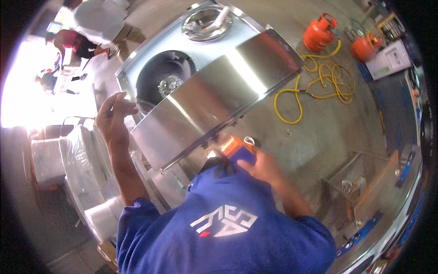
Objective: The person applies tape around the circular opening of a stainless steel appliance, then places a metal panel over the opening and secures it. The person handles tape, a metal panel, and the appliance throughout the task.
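Concrete workshop floor, grey, mottled. Large polished steel panel, flat, rectangular, tilted over a stove unit with round black wok well. Left hand open, fingers curled at the panel's left edge. Right hand closed around an orange-and-blue tool just below the panel. Coiled yellow hose; two orange gas cylinders.

Two orange gas cylinders and a coiled yellow hose lie on the concrete floor
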Available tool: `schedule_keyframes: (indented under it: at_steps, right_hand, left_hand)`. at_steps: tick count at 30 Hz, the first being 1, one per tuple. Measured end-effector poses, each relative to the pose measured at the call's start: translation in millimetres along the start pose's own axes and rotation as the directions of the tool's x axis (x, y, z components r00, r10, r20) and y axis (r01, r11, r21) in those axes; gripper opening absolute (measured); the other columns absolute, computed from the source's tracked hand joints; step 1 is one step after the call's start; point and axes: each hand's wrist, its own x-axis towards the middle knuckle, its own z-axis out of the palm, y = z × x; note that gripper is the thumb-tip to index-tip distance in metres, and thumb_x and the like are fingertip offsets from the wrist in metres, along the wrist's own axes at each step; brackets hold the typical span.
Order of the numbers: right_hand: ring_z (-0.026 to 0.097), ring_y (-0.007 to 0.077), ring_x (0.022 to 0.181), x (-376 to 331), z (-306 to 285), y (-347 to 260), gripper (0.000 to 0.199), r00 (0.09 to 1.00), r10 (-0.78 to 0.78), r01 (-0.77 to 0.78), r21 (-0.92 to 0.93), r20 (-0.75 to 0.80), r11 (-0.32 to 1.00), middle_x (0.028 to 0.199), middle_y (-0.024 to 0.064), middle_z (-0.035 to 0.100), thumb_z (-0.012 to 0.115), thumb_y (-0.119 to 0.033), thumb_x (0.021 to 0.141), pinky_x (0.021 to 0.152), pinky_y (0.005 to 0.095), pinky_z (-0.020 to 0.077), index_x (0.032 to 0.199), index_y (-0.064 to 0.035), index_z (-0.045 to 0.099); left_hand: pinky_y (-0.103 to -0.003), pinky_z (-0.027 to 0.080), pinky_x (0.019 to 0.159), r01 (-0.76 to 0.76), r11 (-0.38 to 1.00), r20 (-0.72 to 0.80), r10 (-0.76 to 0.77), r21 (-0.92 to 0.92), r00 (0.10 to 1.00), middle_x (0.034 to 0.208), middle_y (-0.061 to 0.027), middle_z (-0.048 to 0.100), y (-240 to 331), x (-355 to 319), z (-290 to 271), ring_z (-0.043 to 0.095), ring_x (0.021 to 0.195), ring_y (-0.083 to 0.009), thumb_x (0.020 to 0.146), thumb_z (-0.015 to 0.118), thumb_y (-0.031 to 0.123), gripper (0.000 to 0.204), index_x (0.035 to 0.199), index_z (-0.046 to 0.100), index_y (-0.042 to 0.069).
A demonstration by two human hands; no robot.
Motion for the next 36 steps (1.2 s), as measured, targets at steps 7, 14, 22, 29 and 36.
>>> schedule_keyframes:
  at_steps: [7,14,22,29,36]
  right_hand:
    - [0.069,0.0172,0.066,65.5,77.1,-101.1,0.043,0.982,-0.071,-0.019,0.462,0.177,0.887,0.074,0.0094,0.07,0.071,-0.044,0.089,0.062,0.0329,0.0531,0.087,-0.001,0.07]
    - [0.067,0.0182,0.068,84.7,244.2,-207.2,0.046,0.92,-0.213,0.088,0.359,0.328,0.929,0.076,0.0115,0.07,0.071,-0.045,0.089,0.065,0.0327,0.0526,0.085,0.0011,0.069]
    - [0.067,0.0409,0.094,-3.7,531.8,-222.6,0.048,0.214,-0.466,0.813,0.109,0.859,0.573,0.104,0.0235,0.068,0.067,-0.025,0.083,0.084,0.0473,0.053,0.121,0.0029,0.056]
    - [0.067,0.0395,0.081,-61.0,679.8,-160.2,0.027,-0.16,-0.416,0.961,0.238,0.895,0.143,0.095,0.0159,0.071,0.065,-0.013,0.083,0.074,0.0433,0.0552,0.107,-0.0006,0.067]
    - [0.07,0.0232,0.084,-22.4,631.3,-260.5,0.04,0.635,-0.514,0.224,0.5,0.577,0.837,0.089,0.0098,0.072,0.062,-0.043,0.095,0.075,0.0359,0.053,0.099,-0.0031,0.068]
  left_hand:
    - [-0.032,0.058,0.055,-0.584,0.799,-0.082,0.598,0.145,0.797,0.081,-0.0148,0.065,37.1,-90.2,-115.3,0.067,0.067,-0.0219,0.098,0.058,0.007,0.017,0.102,0.066,-0.008]
    - [-0.035,0.051,0.063,-0.493,0.855,-0.346,0.418,-0.162,0.84,0.092,-0.0086,0.054,65.3,-158.8,-328.2,0.056,0.076,-0.0183,0.094,0.055,0.011,0.007,0.096,0.056,0.004]
    - [-0.023,0.052,0.057,0.027,0.875,-0.315,0.146,0.483,0.938,0.084,-0.0069,0.065,34.7,-198.3,-433.9,0.064,0.067,-0.0104,0.089,0.069,0.003,0.007,0.093,0.072,-0.003]
    - [-0.024,0.051,0.057,0.097,0.919,-0.364,0.054,0.383,0.93,0.084,-0.0064,0.063,21.2,-206.3,-492.6,0.064,0.066,-0.012,0.092,0.068,0.008,0.011,0.095,0.071,-0.002]
    - [-0.024,0.051,0.056,0.025,0.951,-0.231,0.05,0.309,0.972,0.08,-0.0069,0.062,20.7,-181.9,-490.4,0.064,0.065,-0.0115,0.094,0.066,0.01,0.014,0.096,0.07,-0.003]
